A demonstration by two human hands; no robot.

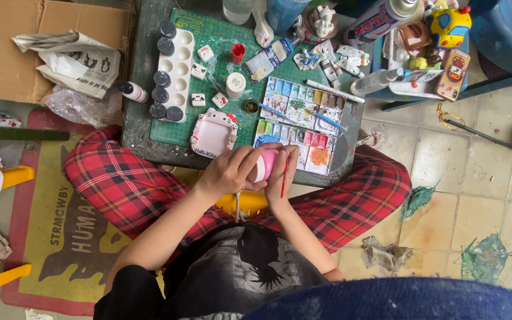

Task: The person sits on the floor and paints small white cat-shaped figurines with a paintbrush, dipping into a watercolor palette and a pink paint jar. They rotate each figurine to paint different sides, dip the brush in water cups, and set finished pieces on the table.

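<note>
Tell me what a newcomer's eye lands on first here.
The red plaid trousers fill the middle, legs folded around a small cluttered table. Above the lap, the left hand holds a small pink piece while the right hand holds a thin red brush beside it. Behind them lies a paint palette.

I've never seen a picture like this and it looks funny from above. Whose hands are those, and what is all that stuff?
The camera sits on a person's head and looks straight down, so you see their lap and a small table. No machine here, just two bare hands. The left hand holds a small pink object. The right hand touches it too and holds a thin red brush. On the table lie a paint palette, a white mixing tray, little dark-capped paint bottles and a pink cat-shaped frame.
</note>
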